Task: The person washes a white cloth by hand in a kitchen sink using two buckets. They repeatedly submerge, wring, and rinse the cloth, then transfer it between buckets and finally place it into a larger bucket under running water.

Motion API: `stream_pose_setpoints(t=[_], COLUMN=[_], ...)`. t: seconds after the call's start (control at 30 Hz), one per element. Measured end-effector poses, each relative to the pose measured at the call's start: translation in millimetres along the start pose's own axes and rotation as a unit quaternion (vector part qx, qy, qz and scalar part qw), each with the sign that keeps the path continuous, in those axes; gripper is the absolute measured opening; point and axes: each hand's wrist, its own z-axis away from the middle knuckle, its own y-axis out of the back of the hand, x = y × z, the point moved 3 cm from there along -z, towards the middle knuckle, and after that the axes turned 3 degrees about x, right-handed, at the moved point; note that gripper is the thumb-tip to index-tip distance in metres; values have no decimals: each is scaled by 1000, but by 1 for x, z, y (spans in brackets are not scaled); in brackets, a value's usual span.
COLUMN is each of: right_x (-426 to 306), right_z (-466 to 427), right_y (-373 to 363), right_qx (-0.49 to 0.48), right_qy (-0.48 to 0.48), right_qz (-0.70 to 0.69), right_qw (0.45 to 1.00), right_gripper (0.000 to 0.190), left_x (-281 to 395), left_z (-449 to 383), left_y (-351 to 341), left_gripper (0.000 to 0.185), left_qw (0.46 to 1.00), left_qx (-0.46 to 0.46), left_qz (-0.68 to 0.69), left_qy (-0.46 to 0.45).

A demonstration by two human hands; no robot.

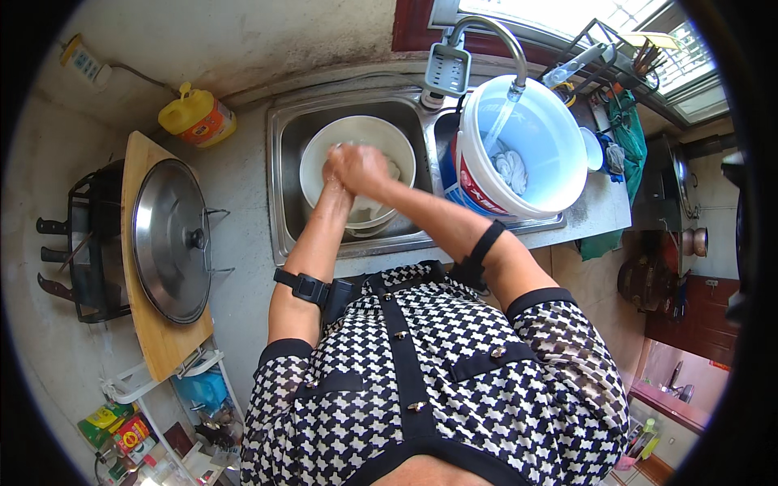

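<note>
My right hand [365,171] is folded over my left hand [332,163] above a pale round basin [310,136]. Both are blurred, wet and pressed together, so whether any cloth is between them is hidden. Beneath them, light wet fabric [369,209] lies in the basin, partly covered by my wrists. The basin stands in the left bowl of a stainless steel sink [287,200]. To the right, a big white plastic bucket [550,155] leans over the other bowl. Water runs from a curved faucet [515,91] into it, onto bunched white cloth [509,170] at its bottom.
A grey soap dish [448,68] hangs by the faucet. Left of the sink are a yellow jug [197,115], a wooden board [146,328] with a metal lid [170,243] against it, and a knife rack [91,243]. A wire rack with utensils [644,61] stands by the window.
</note>
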Motion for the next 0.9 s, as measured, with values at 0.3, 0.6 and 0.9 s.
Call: stream_pose_setpoints(t=[0.3,0.6,0.9], right_x=[-16,69,88], right_z=[20,-37,14], right_y=[5,9,62], right_qx=[-28,-61,-175], right_qy=[-12,-142,-360], right_qz=[-29,-186,-339], right_qw=[999,970,851], right_gripper=[43,54,35], left_x=[0,0,72], left_z=[17,17,41], left_y=[-1,-48,-20], left_gripper=[36,36,47], left_qw=[999,987,556], left_qx=[-15,147,217], left_qz=[28,-71,-728], left_qy=[27,-11,-337])
